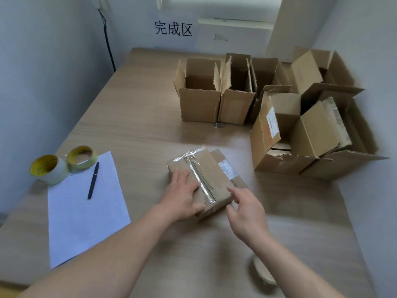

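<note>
Both hands meet the taped box (214, 168), on the bench (139, 125) right of the paper sheet (86, 222). I note the left hand (182, 197) flat on top and the right hand (247, 211) touching by forefinger, neither gripping.

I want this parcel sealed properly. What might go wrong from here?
The tape looks wrinkled along the box seam, so it may lift unless pressed flat. The left hand presses on only one side of the top; the right hand is at the near corner, so the box might slide or twist.
</note>
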`<action>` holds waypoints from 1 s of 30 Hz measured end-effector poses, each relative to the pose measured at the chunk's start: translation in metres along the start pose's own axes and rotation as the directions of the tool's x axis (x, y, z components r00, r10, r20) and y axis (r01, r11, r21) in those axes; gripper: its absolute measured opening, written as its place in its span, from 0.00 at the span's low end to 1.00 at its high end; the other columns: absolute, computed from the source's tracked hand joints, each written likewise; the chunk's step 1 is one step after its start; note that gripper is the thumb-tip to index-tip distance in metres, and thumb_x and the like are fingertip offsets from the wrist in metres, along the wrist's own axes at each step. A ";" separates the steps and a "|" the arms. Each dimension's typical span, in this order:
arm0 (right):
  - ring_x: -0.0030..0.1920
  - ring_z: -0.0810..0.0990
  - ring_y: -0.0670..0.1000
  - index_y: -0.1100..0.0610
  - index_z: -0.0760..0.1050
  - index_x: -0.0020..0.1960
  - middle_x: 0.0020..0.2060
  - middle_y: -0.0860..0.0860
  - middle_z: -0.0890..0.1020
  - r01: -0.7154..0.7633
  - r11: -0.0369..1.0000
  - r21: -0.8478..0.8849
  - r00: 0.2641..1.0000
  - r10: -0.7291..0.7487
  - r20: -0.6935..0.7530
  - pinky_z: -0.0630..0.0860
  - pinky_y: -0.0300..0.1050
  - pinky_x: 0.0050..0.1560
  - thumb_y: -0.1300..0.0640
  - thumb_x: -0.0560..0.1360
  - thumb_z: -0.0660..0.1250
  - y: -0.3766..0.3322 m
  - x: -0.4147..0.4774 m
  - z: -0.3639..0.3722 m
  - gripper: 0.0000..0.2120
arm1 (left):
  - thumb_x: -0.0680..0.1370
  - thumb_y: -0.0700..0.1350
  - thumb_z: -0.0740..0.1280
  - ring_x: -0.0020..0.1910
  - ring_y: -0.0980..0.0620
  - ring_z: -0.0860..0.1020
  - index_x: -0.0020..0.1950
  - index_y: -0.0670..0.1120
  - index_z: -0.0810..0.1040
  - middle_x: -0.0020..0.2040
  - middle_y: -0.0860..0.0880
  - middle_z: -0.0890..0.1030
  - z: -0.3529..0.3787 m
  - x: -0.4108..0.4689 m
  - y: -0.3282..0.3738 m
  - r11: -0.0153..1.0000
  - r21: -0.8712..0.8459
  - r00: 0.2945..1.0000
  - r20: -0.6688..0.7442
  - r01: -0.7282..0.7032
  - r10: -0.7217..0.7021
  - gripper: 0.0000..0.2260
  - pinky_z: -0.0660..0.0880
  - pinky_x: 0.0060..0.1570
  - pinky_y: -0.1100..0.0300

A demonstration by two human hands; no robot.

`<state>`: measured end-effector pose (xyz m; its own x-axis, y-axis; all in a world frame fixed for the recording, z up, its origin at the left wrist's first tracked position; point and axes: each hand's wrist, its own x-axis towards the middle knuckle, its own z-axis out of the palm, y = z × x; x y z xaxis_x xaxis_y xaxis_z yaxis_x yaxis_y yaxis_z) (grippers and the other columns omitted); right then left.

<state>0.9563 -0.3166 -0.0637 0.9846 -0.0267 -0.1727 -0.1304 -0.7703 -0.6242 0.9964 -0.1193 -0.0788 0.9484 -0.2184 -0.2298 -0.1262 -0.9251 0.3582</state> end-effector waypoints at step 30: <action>0.48 0.75 0.54 0.47 0.79 0.38 0.50 0.47 0.79 0.397 0.760 -0.514 0.918 -0.332 0.217 0.73 0.45 0.46 0.58 0.56 0.70 0.135 -0.109 -0.047 0.12 | 0.73 0.45 0.69 0.80 0.46 0.41 0.78 0.60 0.56 0.81 0.51 0.44 -0.004 -0.016 -0.012 0.957 0.185 0.960 0.212 -0.222 0.181 0.37 0.44 0.76 0.44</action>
<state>0.8368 -0.4481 -0.0934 0.9218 0.3697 -0.1171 0.3513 -0.9240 -0.1513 0.9834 -0.1037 -0.0760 0.8261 -0.4433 -0.3480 -0.3849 -0.8948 0.2260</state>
